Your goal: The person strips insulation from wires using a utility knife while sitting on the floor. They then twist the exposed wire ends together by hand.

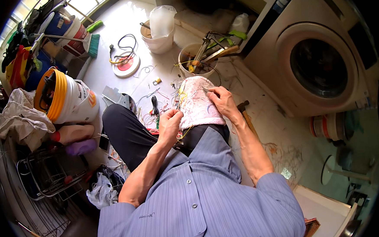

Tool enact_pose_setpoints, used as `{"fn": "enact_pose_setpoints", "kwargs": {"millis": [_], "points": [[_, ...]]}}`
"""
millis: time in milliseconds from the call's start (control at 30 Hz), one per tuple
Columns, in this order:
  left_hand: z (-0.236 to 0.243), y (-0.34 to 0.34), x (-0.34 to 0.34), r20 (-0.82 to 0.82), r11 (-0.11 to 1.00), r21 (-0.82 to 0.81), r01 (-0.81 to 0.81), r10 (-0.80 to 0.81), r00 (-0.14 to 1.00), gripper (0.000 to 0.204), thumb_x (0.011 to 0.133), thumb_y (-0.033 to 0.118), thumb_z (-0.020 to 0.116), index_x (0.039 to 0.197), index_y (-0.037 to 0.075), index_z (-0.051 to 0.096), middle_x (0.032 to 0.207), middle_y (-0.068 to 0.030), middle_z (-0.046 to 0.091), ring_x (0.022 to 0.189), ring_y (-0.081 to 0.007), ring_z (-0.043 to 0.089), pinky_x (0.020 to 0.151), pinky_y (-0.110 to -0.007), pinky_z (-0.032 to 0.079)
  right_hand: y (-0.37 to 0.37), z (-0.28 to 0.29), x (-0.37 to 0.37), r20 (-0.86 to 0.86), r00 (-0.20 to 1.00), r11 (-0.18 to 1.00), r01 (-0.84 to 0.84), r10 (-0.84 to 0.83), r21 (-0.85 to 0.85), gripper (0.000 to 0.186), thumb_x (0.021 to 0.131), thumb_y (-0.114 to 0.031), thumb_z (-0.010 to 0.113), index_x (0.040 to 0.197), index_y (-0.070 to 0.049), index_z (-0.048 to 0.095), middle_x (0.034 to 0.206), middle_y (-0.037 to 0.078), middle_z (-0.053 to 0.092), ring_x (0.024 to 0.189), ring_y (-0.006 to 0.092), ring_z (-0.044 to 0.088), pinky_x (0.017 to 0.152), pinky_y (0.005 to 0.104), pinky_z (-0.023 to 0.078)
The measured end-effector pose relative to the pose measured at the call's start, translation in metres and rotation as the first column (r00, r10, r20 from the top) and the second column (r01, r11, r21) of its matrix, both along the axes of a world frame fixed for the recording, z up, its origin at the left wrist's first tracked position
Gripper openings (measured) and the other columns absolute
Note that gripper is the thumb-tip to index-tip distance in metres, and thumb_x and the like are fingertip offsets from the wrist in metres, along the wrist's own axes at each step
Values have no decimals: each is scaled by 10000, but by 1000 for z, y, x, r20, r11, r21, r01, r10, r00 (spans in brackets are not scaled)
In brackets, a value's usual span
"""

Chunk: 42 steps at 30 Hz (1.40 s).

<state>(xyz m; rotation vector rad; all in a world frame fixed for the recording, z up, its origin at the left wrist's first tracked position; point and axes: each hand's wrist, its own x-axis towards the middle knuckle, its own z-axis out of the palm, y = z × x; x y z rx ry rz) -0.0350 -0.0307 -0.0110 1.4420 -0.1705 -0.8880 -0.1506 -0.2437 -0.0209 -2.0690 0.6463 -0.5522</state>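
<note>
A pale pink, patterned cloth (199, 107) is draped over my right knee, with thin wire scraps scattered on it. My left hand (170, 125) is closed at the cloth's left edge; what its fingers hold, if anything, is too small to make out. Yellow wires (183, 95) lie along that edge of the cloth, just beyond the hand. Over the cloth's right side, my right hand (223, 101) is pinched closed around something small and thin, whose kind I cannot tell. A black-handled tool (155, 104) and loose coloured wires lie on the floor left of the cloth.
A hammer (248, 119) lies right of my knee. Beyond the cloth stands a bucket (186, 60) of tools, with a white bucket (159, 42) behind it. A cable rests on a round lid (126, 66). A washing machine (278, 78) stands right, a yellow-rimmed bucket (78, 101) left.
</note>
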Motion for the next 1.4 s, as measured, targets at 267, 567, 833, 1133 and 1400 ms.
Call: {"fn": "enact_pose_setpoints", "kwargs": {"millis": [267,567,833,1133,1400], "points": [[30,15,-7,-142,991,-128,48,-67,988,134,971,180,627,917,59,609,596,51,471,442,-30,354,400,-213,245,56,47,11,26,1000,624,-27,11,781,148,898,-171,721,854,-35,683,679,-28,590,508,32,464,449,205,334],[38,17,-10,-14,986,-117,119,-122,992,194,1006,195,577,902,39,623,640,4,559,487,-54,460,443,-208,337,84,53,15,109,986,488,-157,125,859,140,900,-182,733,890,-54,678,632,-55,535,505,23,426,444,202,304],[32,19,-7,-209,984,-173,29,-65,976,156,1004,179,587,965,35,635,802,-58,681,691,-132,662,614,-269,551,91,56,21,73,992,568,-118,101,815,141,929,-161,675,843,-56,634,631,-52,522,509,31,426,456,205,314],[18,22,-4,-314,969,-234,-82,4,949,139,1006,210,597,982,76,622,960,-61,686,893,-142,644,803,-344,540,88,38,22,189,982,407,-181,20,895,192,986,-242,640,933,-65,590,701,-20,563,540,55,464,477,209,358],[7,26,9,-507,899,-385,-210,-16,862,147,1025,212,556,954,91,600,928,-34,655,904,-167,619,816,-375,498,98,56,23,178,980,317,-196,84,928,224,975,-251,657,1036,-39,614,763,8,617,544,49,473,480,204,363]]}}
